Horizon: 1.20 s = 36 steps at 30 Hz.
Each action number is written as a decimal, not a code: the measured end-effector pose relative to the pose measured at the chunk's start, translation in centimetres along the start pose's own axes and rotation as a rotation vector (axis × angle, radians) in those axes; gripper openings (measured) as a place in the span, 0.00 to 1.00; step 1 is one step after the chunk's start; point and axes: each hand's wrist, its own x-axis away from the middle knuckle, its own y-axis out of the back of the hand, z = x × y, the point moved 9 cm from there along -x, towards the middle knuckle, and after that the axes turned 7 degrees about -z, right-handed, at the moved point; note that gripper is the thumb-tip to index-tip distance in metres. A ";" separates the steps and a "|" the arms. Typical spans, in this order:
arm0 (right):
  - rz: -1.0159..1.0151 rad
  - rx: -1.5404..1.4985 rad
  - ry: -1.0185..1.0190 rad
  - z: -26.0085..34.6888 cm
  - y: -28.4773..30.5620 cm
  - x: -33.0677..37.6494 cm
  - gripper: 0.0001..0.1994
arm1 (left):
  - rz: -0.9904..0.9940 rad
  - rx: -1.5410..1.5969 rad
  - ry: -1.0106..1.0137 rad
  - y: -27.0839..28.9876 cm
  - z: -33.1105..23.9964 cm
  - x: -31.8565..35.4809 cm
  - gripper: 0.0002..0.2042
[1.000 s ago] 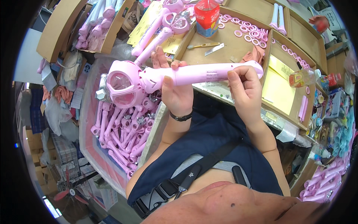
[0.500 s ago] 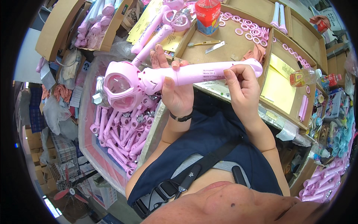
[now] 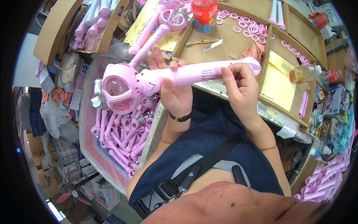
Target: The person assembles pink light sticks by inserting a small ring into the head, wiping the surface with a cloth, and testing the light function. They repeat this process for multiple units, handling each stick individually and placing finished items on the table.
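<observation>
One pink toy wand lies across the person's left hand, gripped between thumb and fingers, above a bin of pink handles, too many to count. The right hand, fingers curled, has its thumb against the wand's shaft; whether it grips is unclear. Beside that thumb, a clear label bears several lines of small dark print. Beyond: one red-labelled bottle, one brush, one blade, two pink tubes.
</observation>
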 end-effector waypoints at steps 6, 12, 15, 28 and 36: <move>-0.006 -0.004 -0.024 -0.1 0.1 -0.2 0.06 | -0.005 -0.010 0.009 0.2 0.1 0.0 0.40; -0.003 0.060 -0.036 -0.1 0.1 -0.1 0.06 | 0.006 -0.030 0.008 0.2 0.2 0.1 0.39; -0.003 0.050 -0.046 -0.2 0.1 -0.2 0.07 | 0.014 -0.046 -0.011 0.0 0.1 0.2 0.38; -0.079 0.721 -0.015 -0.8 2.6 -1.1 0.21 | 0.089 -0.251 -0.104 -1.5 -1.3 0.5 0.34; -0.096 0.620 0.896 6.0 1.3 2.0 0.13 | 0.015 -0.295 -0.030 -0.7 -1.6 -0.8 0.33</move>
